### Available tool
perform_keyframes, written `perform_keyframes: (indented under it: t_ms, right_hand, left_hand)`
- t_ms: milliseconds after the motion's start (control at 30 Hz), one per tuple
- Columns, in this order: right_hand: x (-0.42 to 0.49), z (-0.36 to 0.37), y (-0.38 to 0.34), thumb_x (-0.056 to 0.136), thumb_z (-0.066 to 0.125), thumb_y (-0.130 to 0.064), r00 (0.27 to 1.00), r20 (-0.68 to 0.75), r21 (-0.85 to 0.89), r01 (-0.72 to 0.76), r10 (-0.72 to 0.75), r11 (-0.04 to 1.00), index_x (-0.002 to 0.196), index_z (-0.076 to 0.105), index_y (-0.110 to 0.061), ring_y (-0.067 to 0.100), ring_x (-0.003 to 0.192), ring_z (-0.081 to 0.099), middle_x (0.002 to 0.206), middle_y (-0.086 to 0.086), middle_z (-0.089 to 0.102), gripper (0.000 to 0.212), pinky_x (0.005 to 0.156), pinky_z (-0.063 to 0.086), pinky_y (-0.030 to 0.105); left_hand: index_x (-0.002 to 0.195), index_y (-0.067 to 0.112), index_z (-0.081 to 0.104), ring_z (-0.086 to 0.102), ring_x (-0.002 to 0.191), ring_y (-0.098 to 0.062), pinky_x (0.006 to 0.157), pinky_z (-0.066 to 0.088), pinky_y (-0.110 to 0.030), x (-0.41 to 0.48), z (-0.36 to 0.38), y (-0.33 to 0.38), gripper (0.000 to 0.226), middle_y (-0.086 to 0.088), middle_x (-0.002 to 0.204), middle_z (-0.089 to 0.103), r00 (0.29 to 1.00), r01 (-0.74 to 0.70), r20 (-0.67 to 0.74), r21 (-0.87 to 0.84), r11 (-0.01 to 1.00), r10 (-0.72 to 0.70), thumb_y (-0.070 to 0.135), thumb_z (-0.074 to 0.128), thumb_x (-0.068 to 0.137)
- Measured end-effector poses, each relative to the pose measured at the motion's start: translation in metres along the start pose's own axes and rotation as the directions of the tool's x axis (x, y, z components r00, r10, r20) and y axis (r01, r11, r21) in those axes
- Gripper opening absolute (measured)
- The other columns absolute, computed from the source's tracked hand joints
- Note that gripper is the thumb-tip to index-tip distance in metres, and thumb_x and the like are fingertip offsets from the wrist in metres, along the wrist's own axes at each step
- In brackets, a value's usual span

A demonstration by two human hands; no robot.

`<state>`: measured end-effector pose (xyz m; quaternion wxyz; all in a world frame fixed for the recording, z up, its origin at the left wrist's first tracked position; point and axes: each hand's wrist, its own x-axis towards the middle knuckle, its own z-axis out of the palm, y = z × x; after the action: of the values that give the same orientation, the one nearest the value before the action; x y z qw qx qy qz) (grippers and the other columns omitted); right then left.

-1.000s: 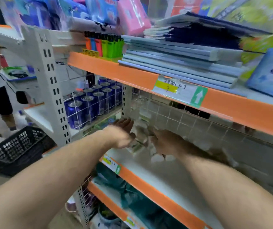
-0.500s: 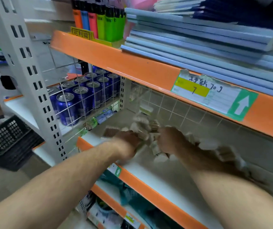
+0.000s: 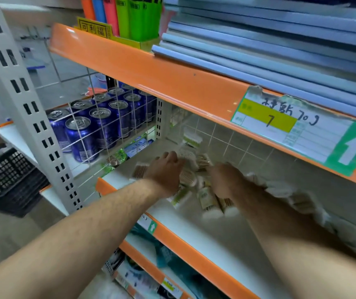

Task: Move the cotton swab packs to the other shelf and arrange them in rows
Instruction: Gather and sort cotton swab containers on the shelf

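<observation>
Shop shelving, white boards with orange front edges. Middle shelf (image 3: 226, 240) holds the cotton swab packs (image 3: 208, 201), a loose, unordered pile near its left end, some lying flat, one standing (image 3: 192, 139) at the back by the tiled back wall (image 3: 239, 147). More packs (image 3: 297, 199) trail along the wall to the right, blurred.

Left hand (image 3: 165, 171): forearm reaches in from lower left, palm down, fingers side by side and roughly straight, laid on top of the pile. Right hand (image 3: 224, 180): forearm comes in from lower right, back of hand up, sits on the packs just beside the left hand; motion blur, fingers tucked under and hidden, cannot tell if they grip anything.

Wire grid divider (image 3: 105, 134) closes the shelf's left side; blue cans (image 3: 82, 139) stand in rows behind it. Upper shelf: coloured lighters (image 3: 129, 16) in a yellow box, a stack of pale blue notebooks (image 3: 269, 55), and a handwritten price label (image 3: 291, 126) with a green arrow on the orange edge. White slotted post (image 3: 21, 100) at left, black plastic basket (image 3: 2, 180) on the floor beyond. Lower shelf stock is blurred.
</observation>
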<state>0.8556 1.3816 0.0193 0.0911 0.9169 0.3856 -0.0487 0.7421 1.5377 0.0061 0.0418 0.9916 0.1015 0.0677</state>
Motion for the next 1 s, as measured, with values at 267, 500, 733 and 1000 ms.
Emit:
perform_keyframes:
  t_ms: [267, 500, 733, 1000]
  right_hand:
    - [0.005, 0.003, 0.001, 0.083, 0.061, -0.02, 0.998, 0.054, -0.001, -0.008, 0.008, 1.0, 0.116, 0.056, -0.019, 0.031, 0.103, 0.06, 0.116, 0.013, 0.06, 0.034, 0.082, 0.053, 0.04]
    - [-0.001, 0.003, 0.004, 0.076, 0.068, -0.036, 0.996, 0.023, -0.021, 0.091, -0.09, 0.996, 0.127, 0.055, -0.034, 0.028, 0.111, 0.056, 0.122, 0.004, 0.058, 0.052, 0.088, 0.05, 0.04]
    - [-0.025, -0.02, 0.014, 0.07, 0.073, -0.022, 1.0, -0.019, 0.355, -0.015, 0.024, 0.935, 0.11, 0.048, -0.021, 0.027, 0.099, 0.062, 0.108, 0.003, 0.063, 0.048, 0.074, 0.047, 0.031]
    - [-0.06, -0.055, 0.039, 0.065, 0.088, -0.028, 0.996, -0.056, 0.609, -0.018, 0.066, 0.793, 0.122, 0.052, -0.021, 0.013, 0.085, 0.054, 0.109, -0.002, 0.055, 0.068, 0.056, 0.041, 0.024]
  left_hand:
    - [0.127, 0.025, 0.049, 0.051, 0.114, -0.023, 0.08, 0.031, -0.029, 0.0, -0.005, 0.001, 0.047, -0.002, 0.125, 0.055, 0.999, -0.038, 0.011, -0.141, 0.989, 0.04, 0.01, 0.061, 0.085]
    - [0.126, 0.031, 0.052, 0.049, 0.107, -0.02, 0.076, 0.034, -0.03, 0.002, -0.011, -0.002, 0.04, 0.001, 0.117, 0.051, 0.999, -0.002, 0.044, -0.19, 0.982, 0.01, 0.027, 0.062, 0.087]
    - [0.111, 0.029, 0.055, 0.052, 0.096, -0.017, 0.062, 0.038, -0.023, 0.004, -0.033, -0.004, 0.027, 0.005, 0.11, 0.049, 0.998, 0.068, 0.039, -0.318, 0.946, -0.059, 0.028, 0.062, 0.084]
    - [0.112, 0.025, 0.058, 0.056, 0.088, -0.017, 0.067, 0.042, -0.028, -0.002, -0.07, 0.001, 0.039, 0.005, 0.104, 0.058, 0.99, 0.131, 0.091, -0.336, 0.933, -0.107, 0.048, 0.067, 0.082]
